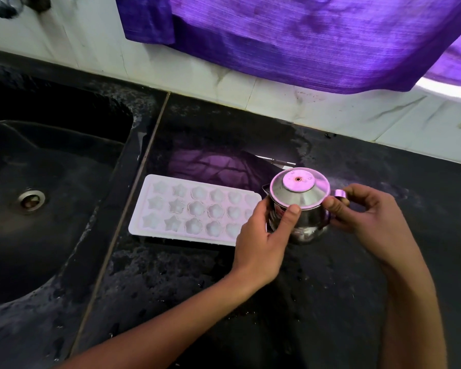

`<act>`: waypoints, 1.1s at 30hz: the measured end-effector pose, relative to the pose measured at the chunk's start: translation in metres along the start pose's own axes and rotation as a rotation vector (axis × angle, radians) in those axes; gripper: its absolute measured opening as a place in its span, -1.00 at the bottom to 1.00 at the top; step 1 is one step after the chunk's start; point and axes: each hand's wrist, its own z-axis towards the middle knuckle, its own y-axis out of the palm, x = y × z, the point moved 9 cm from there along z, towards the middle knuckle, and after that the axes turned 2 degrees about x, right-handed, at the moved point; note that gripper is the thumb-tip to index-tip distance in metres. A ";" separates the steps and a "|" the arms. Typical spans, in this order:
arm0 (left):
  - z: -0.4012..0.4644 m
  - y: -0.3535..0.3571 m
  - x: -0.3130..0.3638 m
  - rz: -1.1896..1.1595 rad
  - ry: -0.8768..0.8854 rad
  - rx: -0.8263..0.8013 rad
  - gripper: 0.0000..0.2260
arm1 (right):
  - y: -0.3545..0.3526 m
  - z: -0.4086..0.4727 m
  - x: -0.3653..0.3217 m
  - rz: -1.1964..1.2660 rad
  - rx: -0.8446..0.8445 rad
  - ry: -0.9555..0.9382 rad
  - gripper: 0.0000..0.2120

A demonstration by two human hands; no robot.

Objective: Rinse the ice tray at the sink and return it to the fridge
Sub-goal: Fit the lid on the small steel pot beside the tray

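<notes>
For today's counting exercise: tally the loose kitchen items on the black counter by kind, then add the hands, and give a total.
Ice tray: 1
Steel jug with lid: 1
Hands: 2, left hand and right hand, both holding the jug
Total: 4

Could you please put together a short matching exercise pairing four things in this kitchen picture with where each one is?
Things:
1. ice tray
2. steel pot
3. purple cloth
4. drain

Places:
A. hanging against the tiled wall
B. at the bottom of the sink
C. flat on the counter, just right of the sink
D. between the left hand and the right hand

Pairs: 1-C, 2-D, 3-A, 4-B
</notes>
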 end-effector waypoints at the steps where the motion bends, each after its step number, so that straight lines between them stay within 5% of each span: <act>1: 0.004 -0.001 -0.002 -0.004 -0.009 0.000 -0.50 | 0.003 0.003 -0.002 -0.014 -0.001 0.004 -0.46; 7: 0.014 -0.002 -0.012 -0.028 -0.077 -0.029 -0.46 | 0.017 0.016 -0.010 -0.127 -0.023 -0.008 -0.50; 13: 0.018 -0.003 -0.014 -0.020 -0.132 -0.093 -0.76 | 0.019 0.024 -0.008 -0.190 -0.020 0.002 -0.50; 22: 0.020 -0.004 -0.014 -0.037 -0.176 -0.119 -0.89 | 0.020 0.028 -0.008 -0.260 -0.038 -0.006 -0.46; 33: 0.020 -0.006 -0.008 -0.100 -0.210 -0.188 -0.76 | 0.019 0.023 -0.014 -0.211 -0.032 -0.005 -0.43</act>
